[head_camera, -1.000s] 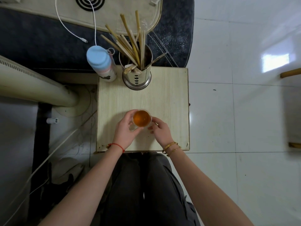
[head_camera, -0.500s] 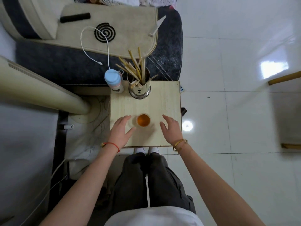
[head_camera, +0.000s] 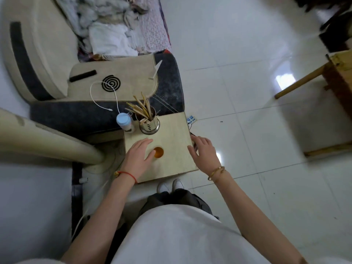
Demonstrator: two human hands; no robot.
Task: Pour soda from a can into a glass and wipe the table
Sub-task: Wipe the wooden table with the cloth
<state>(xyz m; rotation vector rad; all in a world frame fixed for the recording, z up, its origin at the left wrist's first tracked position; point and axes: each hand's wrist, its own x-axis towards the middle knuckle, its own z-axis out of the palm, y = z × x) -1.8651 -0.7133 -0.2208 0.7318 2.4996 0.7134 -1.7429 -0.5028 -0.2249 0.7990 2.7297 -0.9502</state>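
Note:
A small glass [head_camera: 158, 152] filled with orange-brown soda stands near the middle of a little pale wooden table [head_camera: 175, 130]. My left hand [head_camera: 138, 157] lies flat just left of the glass, fingers straight, thumb close to its rim, holding nothing. My right hand [head_camera: 204, 152] hovers over the table's right edge, fingers spread and relaxed, apart from the glass. No can or cloth shows in this view.
A steel holder of chopsticks [head_camera: 149, 121] and a blue-capped bottle [head_camera: 124, 121] stand at the table's far edge. A dark sofa [head_camera: 167, 88] with a white cable lies behind, a beige fan column [head_camera: 47, 140] to the left, a wooden stool [head_camera: 331, 77] far right.
Both hands have let go of the glass and spread apart, the right one sliding out to the table's right edge. The view has risen and pulled back from the table.

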